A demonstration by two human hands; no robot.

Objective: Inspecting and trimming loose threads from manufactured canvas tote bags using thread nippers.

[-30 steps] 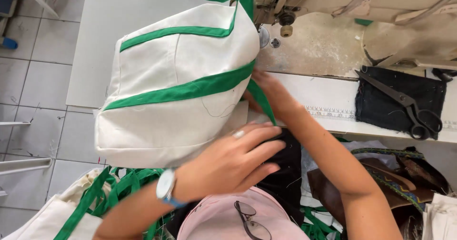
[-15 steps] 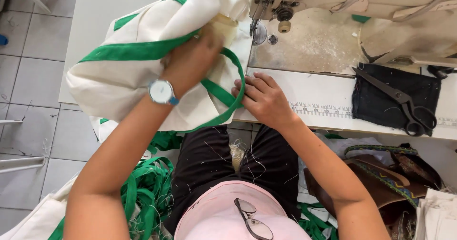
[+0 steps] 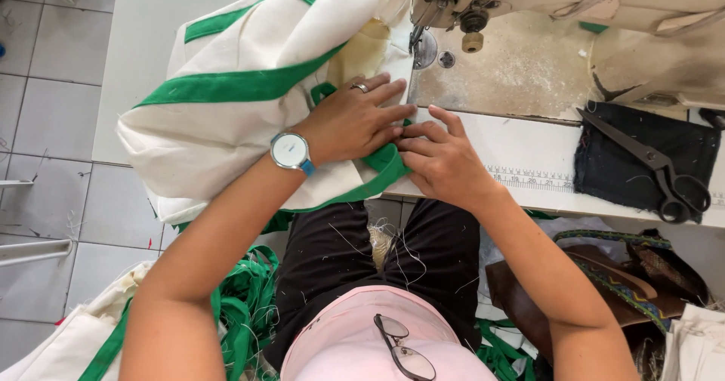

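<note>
Pink cloth (image 3: 362, 336) is seen nearest of all, with a pair of glasses (image 3: 404, 351) hung on it. Green strips (image 3: 242, 305) are piled low on the left, beside the black trousers (image 3: 355, 252). A brown bag with a woven strap (image 3: 612, 283) is seen low on the right; what is in it cannot be told.

A little farther up, both hands are laid flat on the work. The left hand (image 3: 355, 120), with a watch (image 3: 289, 151) on the wrist and a ring on one finger, is pressed down on the cream bag (image 3: 226, 124). The right hand (image 3: 445, 158) is set just beside it, and its fingertips are put on the green strap (image 3: 381, 169). The two hands are close together and touching at the fingers. Nothing is clamped; the cloth is only held down.

Half a second ago the bag was lifted up high in the left hand. Now it has been brought down and spread at the table edge (image 3: 529, 177), close to the needle of the sewing machine (image 3: 468, 11). By the look of it, the strap is being lined up to be sewn. The mouth of the bag is folded over, so its inside cannot be seen.

Farther right, black scissors (image 3: 649, 166) are laid on a dark cloth (image 3: 612, 177).
</note>
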